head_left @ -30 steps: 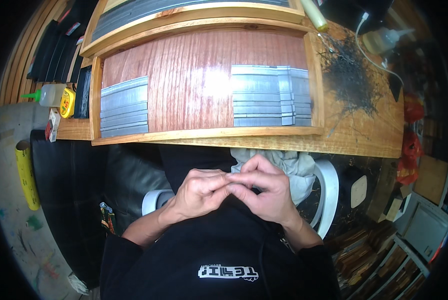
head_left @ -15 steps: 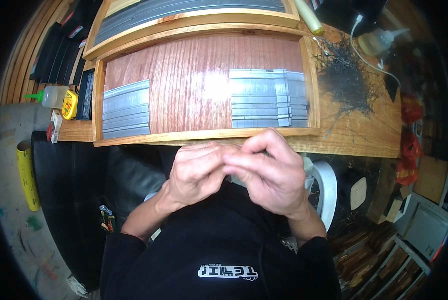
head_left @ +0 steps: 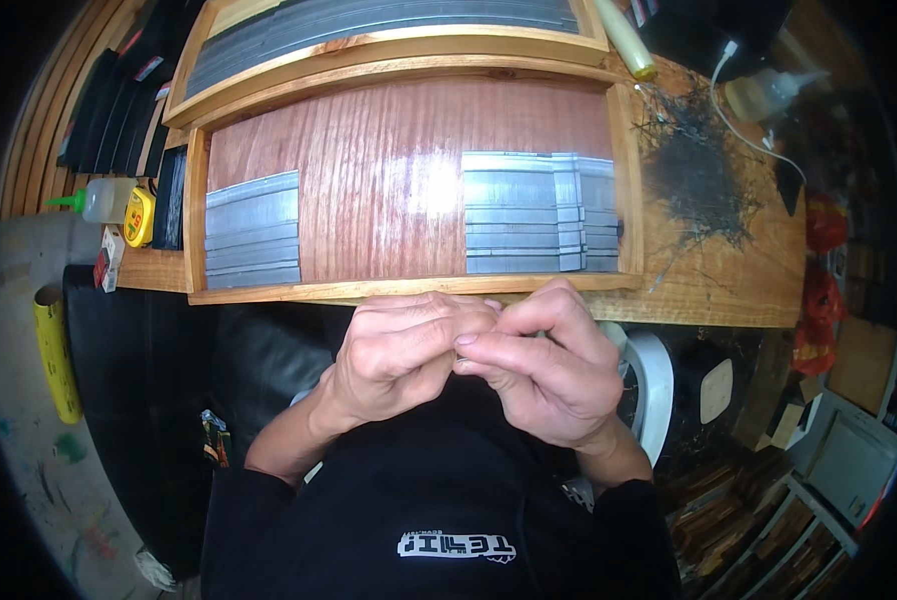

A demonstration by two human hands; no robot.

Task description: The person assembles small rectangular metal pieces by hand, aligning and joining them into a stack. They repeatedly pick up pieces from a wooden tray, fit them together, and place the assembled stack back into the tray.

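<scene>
My left hand and my right hand meet in front of my chest, just below the near edge of a shallow wooden tray. Both have their fingers curled and pinched together. Whatever lies between the fingertips is hidden or too small to name. Inside the tray, a block of grey strips lies against the left side. A second block of grey strips lies at the right, with a narrower column beside it. Reddish wood grain shows between the two blocks.
Behind stands another wooden tray with long grey strips. To its right lie a pile of thin dark scraps, a pale tube and a bottle with a nozzle. A green-tipped bottle and a yellow tape measure stand left.
Both hands stay together; the right has shifted slightly right and its fingertips have moved a little. The trays appear slightly lower in view.
</scene>
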